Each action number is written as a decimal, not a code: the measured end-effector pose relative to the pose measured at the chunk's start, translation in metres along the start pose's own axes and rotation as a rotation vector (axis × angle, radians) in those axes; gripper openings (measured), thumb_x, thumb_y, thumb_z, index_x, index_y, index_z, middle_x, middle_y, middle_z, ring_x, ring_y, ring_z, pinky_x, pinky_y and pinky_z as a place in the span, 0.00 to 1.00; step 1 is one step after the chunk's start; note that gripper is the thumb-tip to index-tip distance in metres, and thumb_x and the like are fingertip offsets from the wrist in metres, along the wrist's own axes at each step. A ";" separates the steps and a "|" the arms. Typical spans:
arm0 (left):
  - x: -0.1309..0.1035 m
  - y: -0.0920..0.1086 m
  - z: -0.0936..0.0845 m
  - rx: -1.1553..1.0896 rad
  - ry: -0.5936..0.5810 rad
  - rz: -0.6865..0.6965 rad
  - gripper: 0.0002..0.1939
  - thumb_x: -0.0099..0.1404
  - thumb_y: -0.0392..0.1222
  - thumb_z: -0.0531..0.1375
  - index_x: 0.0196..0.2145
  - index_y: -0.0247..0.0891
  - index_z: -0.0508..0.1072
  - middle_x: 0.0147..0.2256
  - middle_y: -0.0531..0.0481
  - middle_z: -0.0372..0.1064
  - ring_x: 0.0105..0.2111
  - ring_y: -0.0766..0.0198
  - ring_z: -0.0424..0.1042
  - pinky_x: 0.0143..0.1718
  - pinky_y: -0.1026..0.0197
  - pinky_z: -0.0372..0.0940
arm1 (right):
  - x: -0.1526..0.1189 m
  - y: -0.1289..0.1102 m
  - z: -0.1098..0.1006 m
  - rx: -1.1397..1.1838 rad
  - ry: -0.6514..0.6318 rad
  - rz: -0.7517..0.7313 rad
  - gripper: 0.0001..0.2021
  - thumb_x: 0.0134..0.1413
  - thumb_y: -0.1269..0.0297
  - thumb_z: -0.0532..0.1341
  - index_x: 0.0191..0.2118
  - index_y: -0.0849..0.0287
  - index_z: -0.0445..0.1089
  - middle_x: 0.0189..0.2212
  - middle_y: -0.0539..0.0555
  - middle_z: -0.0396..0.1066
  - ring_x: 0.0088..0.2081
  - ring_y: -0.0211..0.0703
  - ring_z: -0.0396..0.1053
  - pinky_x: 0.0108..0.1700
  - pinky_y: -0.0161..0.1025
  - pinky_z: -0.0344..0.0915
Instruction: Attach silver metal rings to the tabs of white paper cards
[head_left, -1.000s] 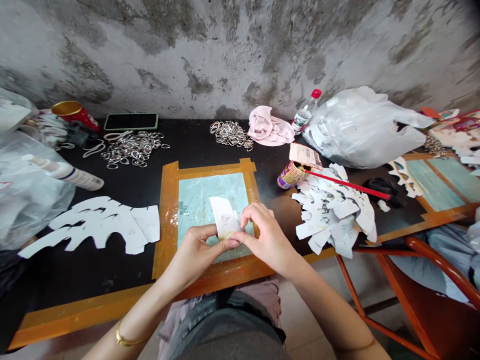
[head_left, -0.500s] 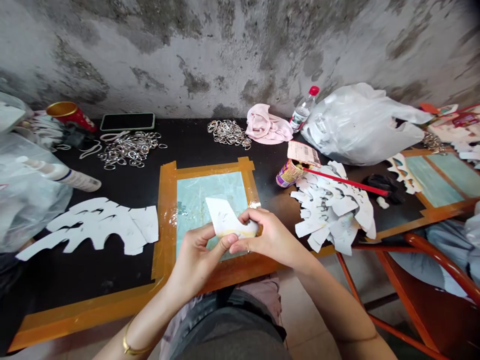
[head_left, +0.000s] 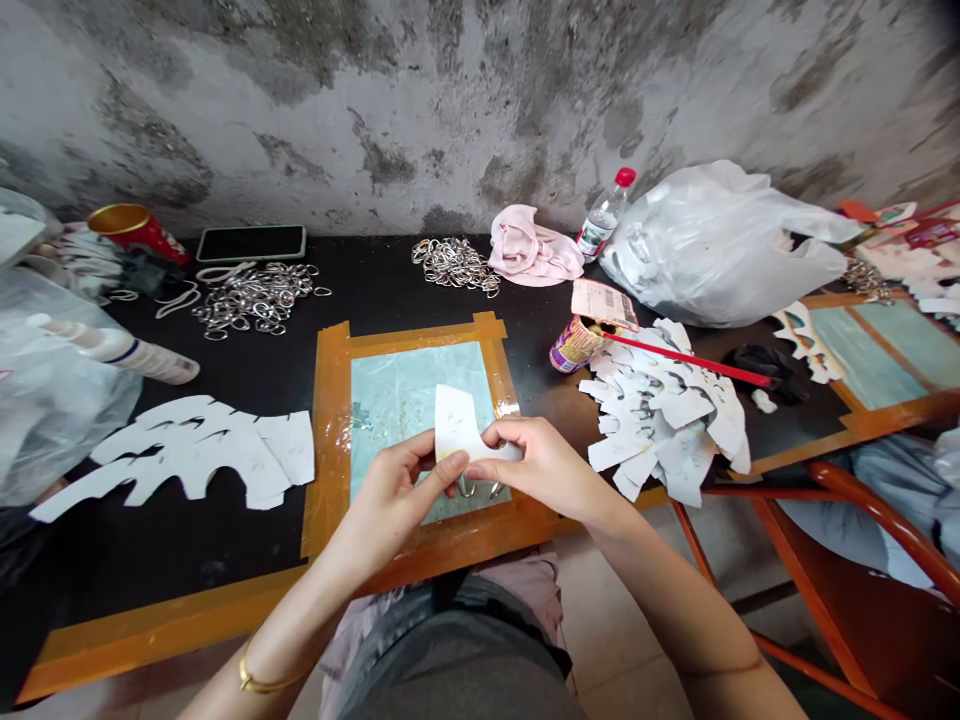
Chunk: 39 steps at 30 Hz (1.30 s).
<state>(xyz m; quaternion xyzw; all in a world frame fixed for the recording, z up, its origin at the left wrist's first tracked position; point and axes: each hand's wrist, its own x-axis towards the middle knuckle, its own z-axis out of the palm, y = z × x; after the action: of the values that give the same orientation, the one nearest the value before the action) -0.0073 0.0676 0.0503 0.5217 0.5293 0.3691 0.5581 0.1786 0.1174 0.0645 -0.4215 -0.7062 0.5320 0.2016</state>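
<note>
A curved white cut-out piece of sheet material (head_left: 454, 415) is pinched between both my hands, over a pale blue-green sheet (head_left: 397, 385) edged with brown tape. My left hand (head_left: 401, 490) grips its left lower edge between thumb and fingers. With thumb and curled fingers, my right hand (head_left: 546, 465) closes on the narrower right end. Shiny metal rings (head_left: 466, 488) show just under the piece; whether they are attached to it I cannot tell. My fingers hide part of its lower edge.
Overlapping white cut-outs (head_left: 217, 450) lie to the left, and a heap of similar ones (head_left: 667, 410) to the right. A patterned can (head_left: 574, 345) stands there with a red stick (head_left: 690, 360). Metal ring piles (head_left: 251, 300), a phone (head_left: 251, 242) and a plastic bag (head_left: 720, 250) line the back.
The white piece has turned in my hands, so its upper arm now stands more upright. Metal rings now show below it. Both hands keep their grip in about the same place.
</note>
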 end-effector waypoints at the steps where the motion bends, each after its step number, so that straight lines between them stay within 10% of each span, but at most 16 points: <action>1: 0.001 -0.001 -0.001 -0.047 -0.014 -0.021 0.14 0.65 0.49 0.59 0.39 0.34 0.75 0.27 0.51 0.66 0.28 0.65 0.64 0.32 0.64 0.60 | 0.000 0.000 0.000 0.015 -0.025 0.003 0.13 0.56 0.56 0.63 0.27 0.61 0.68 0.25 0.47 0.62 0.30 0.35 0.58 0.32 0.34 0.51; 10: 0.005 -0.007 0.007 -0.585 -0.117 -0.188 0.12 0.65 0.47 0.60 0.33 0.34 0.74 0.27 0.51 0.63 0.26 0.69 0.56 0.29 0.66 0.56 | 0.000 0.003 0.016 0.520 -0.096 0.134 0.11 0.57 0.58 0.59 0.30 0.59 0.62 0.26 0.50 0.67 0.30 0.38 0.65 0.38 0.36 0.61; 18: 0.007 -0.009 0.010 -0.160 0.068 -0.141 0.14 0.58 0.48 0.64 0.26 0.34 0.70 0.22 0.54 0.61 0.25 0.67 0.59 0.30 0.64 0.56 | 0.001 0.000 0.009 0.162 -0.070 0.043 0.12 0.59 0.62 0.55 0.26 0.60 0.60 0.24 0.47 0.59 0.28 0.35 0.56 0.31 0.33 0.53; 24: 0.003 -0.014 0.009 -0.485 -0.023 -0.105 0.23 0.69 0.56 0.51 0.27 0.34 0.71 0.26 0.49 0.65 0.29 0.64 0.63 0.34 0.62 0.60 | 0.002 0.001 0.010 0.330 -0.147 0.064 0.11 0.60 0.58 0.59 0.37 0.63 0.71 0.31 0.53 0.73 0.34 0.38 0.67 0.38 0.34 0.60; 39: 0.005 -0.021 0.004 -0.670 -0.048 -0.243 0.11 0.62 0.45 0.64 0.30 0.32 0.74 0.27 0.51 0.64 0.29 0.70 0.63 0.34 0.68 0.62 | 0.007 0.017 0.024 0.458 -0.088 0.071 0.23 0.60 0.44 0.54 0.34 0.62 0.69 0.28 0.52 0.69 0.33 0.40 0.66 0.37 0.36 0.62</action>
<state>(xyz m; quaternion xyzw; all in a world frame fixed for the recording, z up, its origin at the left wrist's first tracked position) -0.0049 0.0680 0.0286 0.2517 0.4238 0.4408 0.7502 0.1635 0.1101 0.0395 -0.3657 -0.5597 0.7030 0.2423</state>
